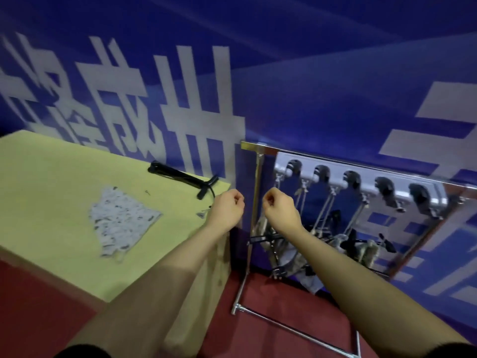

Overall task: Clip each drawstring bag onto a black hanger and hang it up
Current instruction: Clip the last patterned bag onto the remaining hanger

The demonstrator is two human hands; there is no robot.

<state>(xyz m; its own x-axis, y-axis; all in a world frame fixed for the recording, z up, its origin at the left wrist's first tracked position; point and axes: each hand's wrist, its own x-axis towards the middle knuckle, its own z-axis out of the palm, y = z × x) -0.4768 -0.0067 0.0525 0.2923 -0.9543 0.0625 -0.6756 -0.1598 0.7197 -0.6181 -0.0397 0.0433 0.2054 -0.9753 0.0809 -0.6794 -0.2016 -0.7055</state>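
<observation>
Both forearms reach forward past the right edge of the yellow-green worktop [51, 177]. The left hand [227, 210] hangs over the worktop's far right corner with its fingers [238, 201] curled into a loose fist; whether they pinch anything is too blurred to tell. The right hand [278, 210] is raised just beside it, off the worktop and in front of the metal rack [254, 192], its fingers likewise curled with nothing plainly held.

A grey patterned drawstring bag [120, 220] lies flat near the middle of the worktop. A black hanger [180, 177] lies along the far edge, close to the far right corner. On the rack, several hung bags [361, 248] dangle on black hangers from a grey hook bar [361, 182]. Behind stands a blue wall [309, 86] with large white characters.
</observation>
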